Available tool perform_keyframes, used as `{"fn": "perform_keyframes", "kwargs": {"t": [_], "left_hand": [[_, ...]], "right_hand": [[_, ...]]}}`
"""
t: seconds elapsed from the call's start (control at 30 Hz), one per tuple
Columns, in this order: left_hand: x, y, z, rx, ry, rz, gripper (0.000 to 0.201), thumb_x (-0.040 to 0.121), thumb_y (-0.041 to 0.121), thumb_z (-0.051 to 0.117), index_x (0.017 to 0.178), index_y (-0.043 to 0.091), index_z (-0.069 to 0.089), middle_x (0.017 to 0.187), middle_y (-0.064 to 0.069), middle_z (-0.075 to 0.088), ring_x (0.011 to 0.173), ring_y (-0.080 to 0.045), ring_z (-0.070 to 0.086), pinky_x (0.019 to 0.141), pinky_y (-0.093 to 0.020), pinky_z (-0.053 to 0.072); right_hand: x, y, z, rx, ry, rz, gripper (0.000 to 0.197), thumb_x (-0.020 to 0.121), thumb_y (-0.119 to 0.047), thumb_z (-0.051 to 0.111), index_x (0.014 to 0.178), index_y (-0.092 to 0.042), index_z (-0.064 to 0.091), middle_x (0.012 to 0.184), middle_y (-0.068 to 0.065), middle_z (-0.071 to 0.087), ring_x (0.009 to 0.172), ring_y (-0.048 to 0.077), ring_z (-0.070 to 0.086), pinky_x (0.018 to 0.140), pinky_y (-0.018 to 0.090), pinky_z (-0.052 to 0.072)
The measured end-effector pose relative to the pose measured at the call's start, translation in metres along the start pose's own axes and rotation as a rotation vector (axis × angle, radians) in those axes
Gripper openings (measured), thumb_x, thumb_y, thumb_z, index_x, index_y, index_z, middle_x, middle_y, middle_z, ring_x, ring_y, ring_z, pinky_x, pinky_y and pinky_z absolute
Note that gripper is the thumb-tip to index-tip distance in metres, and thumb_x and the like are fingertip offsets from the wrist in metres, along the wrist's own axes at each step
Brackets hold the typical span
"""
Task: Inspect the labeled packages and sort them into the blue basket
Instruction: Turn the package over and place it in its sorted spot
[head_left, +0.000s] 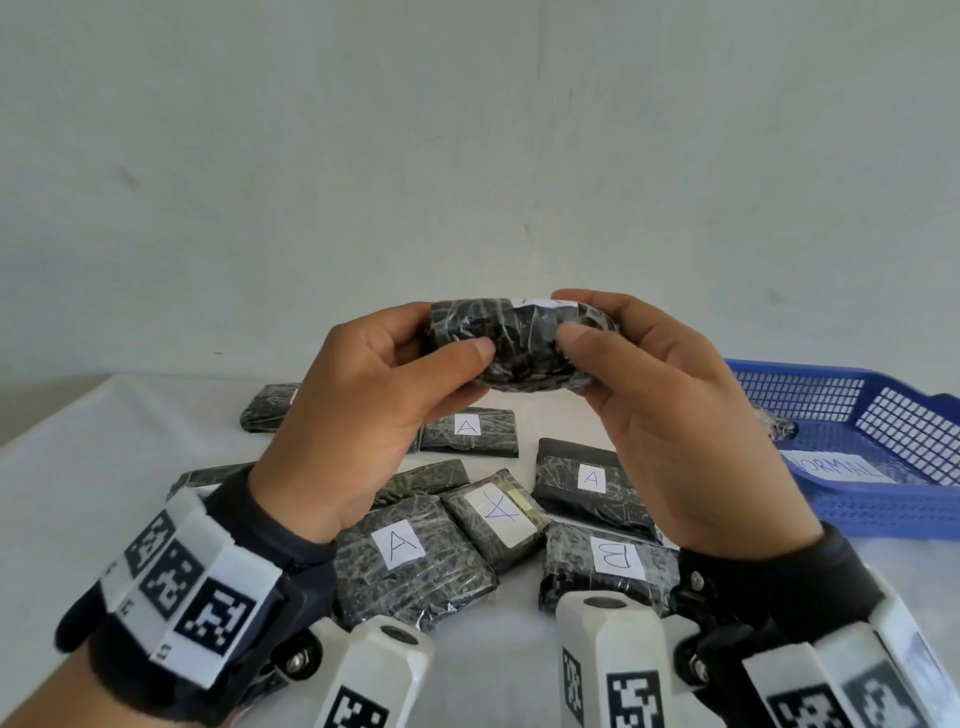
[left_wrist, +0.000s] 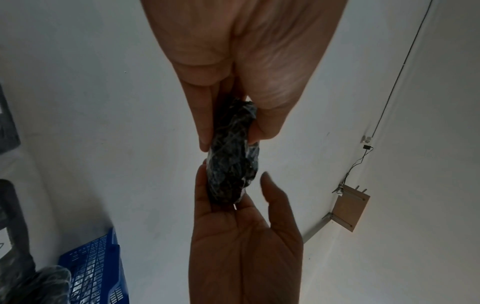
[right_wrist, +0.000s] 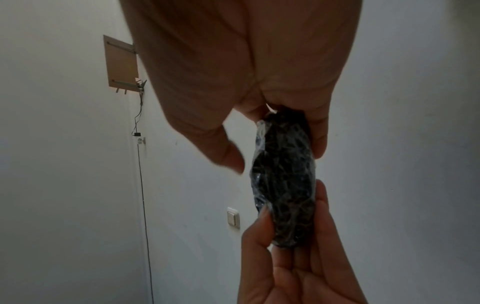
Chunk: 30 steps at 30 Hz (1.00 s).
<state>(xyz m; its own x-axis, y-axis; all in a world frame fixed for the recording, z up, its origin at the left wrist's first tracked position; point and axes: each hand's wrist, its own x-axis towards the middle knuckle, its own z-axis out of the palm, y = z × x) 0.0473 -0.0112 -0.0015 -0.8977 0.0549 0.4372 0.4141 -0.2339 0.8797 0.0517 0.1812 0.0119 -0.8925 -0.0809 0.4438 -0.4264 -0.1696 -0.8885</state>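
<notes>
Both hands hold one black, plastic-wrapped package (head_left: 522, 345) in the air above the white-covered counter (head_left: 78, 493), in front of a pale wall. The left hand (head_left: 358, 410) has its grip on the package's left end, thumb on the near face and fingers curled behind it. The right hand (head_left: 670, 410) takes the right end the same way, thumb pressed to the near face. In the left wrist view the package (left_wrist: 231, 156) shows as a dark, crinkled bundle pinched between the two hands. A white paper label (head_left: 537, 301) sits on its top edge; only a sliver shows, so its letter cannot be read.

Below the hands, more black wrapped packages lie close together on the counter. Three show a white label marked A: one far back (head_left: 470, 431), one to the right (head_left: 589, 480), one near the left wrist (head_left: 410, 556). Another near the right wrist reads B (head_left: 608, 564), and a package between them carries what looks like a blue-inked A (head_left: 496, 514). One more lies apart at the far left (head_left: 267, 408).

The blue plastic mesh basket (head_left: 883, 415) stands on the counter to the right, well apart from the held package, with a white card reading NORMAL (head_left: 836, 467) in it and one wrapped package (head_left: 776, 423) partly hidden behind the right hand.
</notes>
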Motion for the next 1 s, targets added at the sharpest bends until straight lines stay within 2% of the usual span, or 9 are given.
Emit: {"fn": "perform_keyframes", "kwargs": {"t": [0.17,0.3,0.4,0.47,0.53,0.63,0.8,0.9,1.0], "left_hand": [[-0.002,0.002,0.001,0.055,-0.025,-0.009,0.029,0.077,0.024,0.079,0.103,0.011,0.077,0.098,-0.006,0.081,0.095,-0.017,0.078,0.084,-0.029,0.063],[-0.003,0.0,0.004,0.08,0.019,-0.008,0.027,0.076,0.023,0.075,0.101,0.011,0.077,0.094,-0.005,0.081,0.092,-0.018,0.078,0.081,-0.027,0.063],[-0.003,-0.002,0.003,0.168,0.01,0.006,0.013,0.087,0.018,0.081,0.099,0.017,0.08,0.097,-0.007,0.081,0.097,-0.026,0.078,0.09,-0.039,0.063],[-0.004,-0.001,0.004,0.206,-0.011,0.02,0.022,0.081,0.032,0.084,0.1,0.022,0.081,0.099,-0.009,0.08,0.099,-0.033,0.076,0.093,-0.045,0.063],[-0.006,-0.001,0.006,0.183,0.015,0.033,0.028,0.075,0.034,0.086,0.099,0.02,0.081,0.098,-0.007,0.081,0.098,-0.031,0.077,0.087,-0.039,0.065],[-0.006,0.001,0.008,0.143,0.027,0.054,0.03,0.077,0.029,0.073,0.103,0.014,0.079,0.096,-0.005,0.082,0.094,-0.023,0.079,0.079,-0.026,0.063],[-0.003,0.001,0.004,0.081,-0.009,0.016,0.031,0.077,0.03,0.069,0.102,0.013,0.078,0.095,-0.003,0.081,0.093,-0.015,0.078,0.077,-0.025,0.062],[0.0,0.003,0.0,0.031,-0.004,0.002,0.028,0.078,0.027,0.071,0.1,0.012,0.079,0.097,-0.005,0.081,0.093,-0.016,0.078,0.077,-0.027,0.063],[0.002,0.006,-0.005,0.008,-0.049,-0.042,0.007,0.079,0.017,0.084,0.086,0.016,0.083,0.093,-0.006,0.08,0.09,-0.016,0.076,0.076,-0.028,0.063]], "right_hand": [[-0.002,0.001,0.004,-0.198,0.038,-0.037,0.016,0.096,-0.011,0.074,0.111,-0.012,0.072,0.097,0.008,0.08,0.094,0.025,0.077,0.091,0.039,0.061],[-0.006,-0.002,0.008,-0.242,0.032,0.008,0.019,0.093,-0.021,0.078,0.11,-0.016,0.071,0.099,0.014,0.077,0.097,0.038,0.072,0.092,0.05,0.061],[-0.008,-0.005,0.01,-0.244,0.049,0.005,0.023,0.09,-0.024,0.08,0.109,-0.015,0.07,0.1,0.014,0.077,0.098,0.038,0.073,0.093,0.054,0.06],[-0.007,-0.004,0.012,-0.248,0.076,-0.022,0.018,0.092,-0.017,0.079,0.107,-0.012,0.07,0.097,0.016,0.078,0.095,0.04,0.073,0.089,0.057,0.06],[-0.007,-0.003,0.014,-0.258,0.085,-0.03,0.017,0.092,-0.016,0.077,0.106,-0.012,0.069,0.095,0.015,0.078,0.093,0.04,0.073,0.086,0.057,0.061],[-0.008,-0.003,0.013,-0.248,0.056,-0.013,0.022,0.092,-0.019,0.079,0.11,-0.014,0.068,0.094,0.008,0.079,0.092,0.031,0.076,0.087,0.047,0.063],[-0.005,-0.003,0.006,-0.218,0.046,-0.016,0.021,0.09,-0.016,0.081,0.108,-0.012,0.071,0.097,0.013,0.079,0.095,0.035,0.075,0.09,0.045,0.062],[-0.003,-0.003,0.0,-0.106,-0.01,0.013,0.022,0.09,-0.019,0.067,0.11,-0.013,0.074,0.104,0.021,0.076,0.095,0.031,0.073,0.097,0.048,0.059],[0.0,-0.002,-0.006,-0.02,-0.009,-0.016,0.028,0.086,-0.011,0.055,0.107,-0.011,0.075,0.096,0.008,0.08,0.089,0.018,0.076,0.085,0.031,0.059]]}}
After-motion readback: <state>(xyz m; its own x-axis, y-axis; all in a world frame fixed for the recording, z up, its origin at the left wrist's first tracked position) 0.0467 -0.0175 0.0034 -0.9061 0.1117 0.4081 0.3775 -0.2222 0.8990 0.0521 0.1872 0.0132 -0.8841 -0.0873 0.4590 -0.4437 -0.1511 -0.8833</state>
